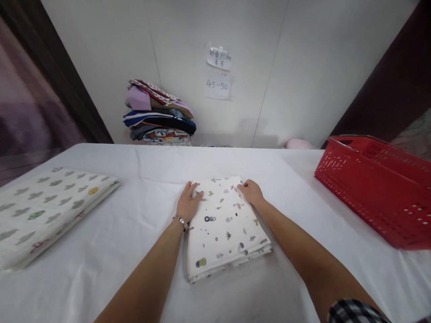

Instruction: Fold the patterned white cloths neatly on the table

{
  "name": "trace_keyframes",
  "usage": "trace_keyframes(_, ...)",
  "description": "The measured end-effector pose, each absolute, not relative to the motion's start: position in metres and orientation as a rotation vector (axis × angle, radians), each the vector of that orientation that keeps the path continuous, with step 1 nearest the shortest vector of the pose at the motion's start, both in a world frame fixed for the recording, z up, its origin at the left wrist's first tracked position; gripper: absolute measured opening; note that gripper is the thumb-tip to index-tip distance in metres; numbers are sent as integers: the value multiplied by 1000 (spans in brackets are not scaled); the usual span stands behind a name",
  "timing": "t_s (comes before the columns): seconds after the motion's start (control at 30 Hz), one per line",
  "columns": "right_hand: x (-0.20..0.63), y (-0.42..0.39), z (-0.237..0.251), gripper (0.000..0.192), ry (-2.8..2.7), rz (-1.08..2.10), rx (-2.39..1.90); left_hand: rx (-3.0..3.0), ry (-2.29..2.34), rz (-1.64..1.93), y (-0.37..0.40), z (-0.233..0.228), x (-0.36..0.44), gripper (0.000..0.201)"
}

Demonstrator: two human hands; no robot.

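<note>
From my far seat, I see the folded cloth (229,228) lying flat on the white table (147,197), just below the centre of my view, toward 6 o'clock. I judge it light, soft and bendable, not fragile, and not very slippery, though its layers may slide over each other. The good places to take hold are two opposite edges, with all layers together between thumb and fingers. Its long axis runs from near to far, about from 5:30 to 11:30, and the stacked layers show at the near end. My left hand (189,200) is fairly wide, thumb away from fingers, resting at the cloth's 11 o'clock corner. My right hand (251,193) is narrower, with fingers bent at the 1 o'clock corner; I cannot tell if it pinches the fabric. The red basket (370,195) stands toward 2:30.
</note>
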State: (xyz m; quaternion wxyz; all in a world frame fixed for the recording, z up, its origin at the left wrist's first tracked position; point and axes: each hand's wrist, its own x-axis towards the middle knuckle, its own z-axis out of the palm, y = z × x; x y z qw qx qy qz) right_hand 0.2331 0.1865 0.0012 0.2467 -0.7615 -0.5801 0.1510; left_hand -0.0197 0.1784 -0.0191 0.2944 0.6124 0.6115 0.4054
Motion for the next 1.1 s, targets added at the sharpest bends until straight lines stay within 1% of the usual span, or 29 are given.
trace_keyframes(0.17, 228, 207, 11, 28, -1641, 363, -2148, 1616, 1628, 1075, 179, -20, -19, 44)
trace_keyframes(0.4, 230, 223, 3, 27, -1732, 278, -2151, 1614, 1614, 1097, 181, -27, -21, 43)
trace_keyframes(0.67, 234, 228, -1, 30, -1784, 301, -2114, 1512, 1534, 1245, 182, -27, -20, 44)
trace_keyframes(0.83, 238, 231, -1, 28, -1773, 357, -2109, 1512, 1548, 1224, 181, -23, -19, 41)
trace_keyframes(1.1, 239, 234, -2, 20, -1692, 401, -2089, 1566, 1593, 1182, 182, -25, -20, 41)
